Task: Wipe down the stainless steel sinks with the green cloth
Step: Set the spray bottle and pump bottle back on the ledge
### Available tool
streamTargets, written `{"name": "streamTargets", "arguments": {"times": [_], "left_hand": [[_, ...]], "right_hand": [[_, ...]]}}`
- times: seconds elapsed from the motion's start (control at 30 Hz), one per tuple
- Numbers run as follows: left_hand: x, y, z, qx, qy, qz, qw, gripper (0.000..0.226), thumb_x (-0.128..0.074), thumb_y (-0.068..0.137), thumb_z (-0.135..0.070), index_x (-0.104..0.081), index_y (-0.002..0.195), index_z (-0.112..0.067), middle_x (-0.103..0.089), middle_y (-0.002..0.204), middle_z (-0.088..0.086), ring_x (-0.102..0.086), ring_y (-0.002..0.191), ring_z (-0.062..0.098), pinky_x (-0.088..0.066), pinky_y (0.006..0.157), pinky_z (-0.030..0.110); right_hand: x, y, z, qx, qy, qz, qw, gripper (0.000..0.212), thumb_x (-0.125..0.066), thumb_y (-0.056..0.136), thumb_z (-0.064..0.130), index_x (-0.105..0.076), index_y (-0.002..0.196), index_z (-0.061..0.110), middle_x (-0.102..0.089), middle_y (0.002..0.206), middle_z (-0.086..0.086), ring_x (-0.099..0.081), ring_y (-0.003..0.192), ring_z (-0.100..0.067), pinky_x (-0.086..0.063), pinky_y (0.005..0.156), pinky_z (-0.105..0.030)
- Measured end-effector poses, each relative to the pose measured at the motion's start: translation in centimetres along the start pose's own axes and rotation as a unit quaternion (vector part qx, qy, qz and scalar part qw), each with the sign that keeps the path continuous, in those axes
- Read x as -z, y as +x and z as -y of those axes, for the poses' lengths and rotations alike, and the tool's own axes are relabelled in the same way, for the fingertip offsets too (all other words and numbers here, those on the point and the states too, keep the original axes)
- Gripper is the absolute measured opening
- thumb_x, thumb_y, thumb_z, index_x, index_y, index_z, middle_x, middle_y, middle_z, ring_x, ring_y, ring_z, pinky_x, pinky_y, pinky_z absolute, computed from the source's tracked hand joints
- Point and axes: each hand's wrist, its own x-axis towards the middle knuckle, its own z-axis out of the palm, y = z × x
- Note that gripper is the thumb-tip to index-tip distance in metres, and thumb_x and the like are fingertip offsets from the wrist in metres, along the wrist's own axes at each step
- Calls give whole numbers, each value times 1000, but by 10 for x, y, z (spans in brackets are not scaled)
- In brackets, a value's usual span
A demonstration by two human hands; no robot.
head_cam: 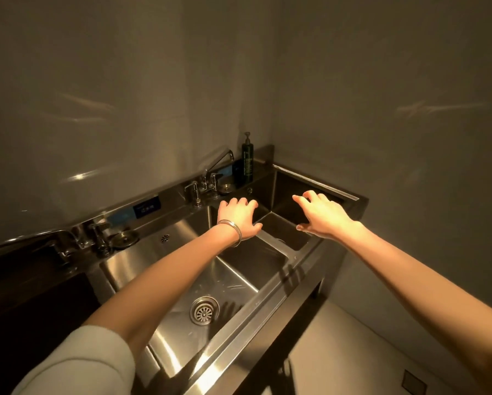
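Reference landmark: the round perforated steel drain strainer (204, 310) in the floor of the near stainless steel sink basin (142, 269).

1. Hand state. Both hands reach out beyond the drain strainer. The left hand (239, 216), with 1 thin metal bangle (233, 228) at the wrist, hangs over the ridge between the near basin and the darker far sink basin (284, 226). Its fingers are spread apart and lightly bent, and they grip nothing. The right hand (320, 213) hangs over the far basin, further from the drain strainer; its fingers are also apart and hold nothing.

2. Cloth location. No green cloth appears anywhere in view. It is in neither hand, and it does not lie in either basin or on the rear ledge.

3. Step in hand (judgement). Wiping has probably not begun; the cloth must be found first. Once it is held, press it flat under straight fingers and work from the basin walls down toward the drain strainer, so that residue collects at 1 point.

4. Items on the rear ledge beyond the drain strainer: a chrome swivel faucet (217, 163) and a dark pump-top soap bottle (247, 162).

5. Limits of view. The far basin floor is in deep shadow, and its drain is barely visible. The ledge labels are unreadable. The counter to the strainer's left is dark and cut off.
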Motion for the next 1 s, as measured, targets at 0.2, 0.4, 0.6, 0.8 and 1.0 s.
{"name": "streamTargets", "arguments": {"times": [0.2,0.4,0.6,0.8,1.0], "left_hand": [[-13,64,-49,39,-15,10,999,58,-52,87,-50,-38,138,-25,-48,135,3,-44,126,25,-33,103,43],[-28,106,-68,80,-12,26,996,59,-51,87,-51,-38,138,-25,-46,136,4,-43,126,26,-34,103,44],[-46,150,-50,119,-1,57,991,60,-50,89,-51,-35,140,-23,-44,139,5,-42,127,27,-36,102,43],[-64,215,-19,130,11,58,990,61,-48,89,-52,-35,140,-22,-43,138,6,-42,126,27,-38,99,41],[-70,282,15,164,-20,68,984,60,-51,88,-51,-37,138,-20,-43,138,8,-43,125,28,-40,98,42]], "right_hand": [[-18,48,-77,29,1,0,1000,74,-60,88,37,-20,148,19,-31,148,-8,-37,132,-26,-44,97,-35],[-31,100,-121,85,5,0,996,73,-60,88,36,-21,147,17,-33,146,-9,-39,129,-27,-44,96,-37],[-57,160,-128,132,16,8,991,72,-59,89,36,-20,147,17,-32,147,-9,-38,130,-26,-44,97,-37],[-69,243,-135,143,22,12,989,75,-60,87,37,-20,148,18,-31,148,-10,-38,131,-26,-46,97,-37],[-69,317,-147,155,52,9,987,72,-59,88,36,-22,147,18,-33,144,-10,-39,128,-27,-46,96,-41]]}}
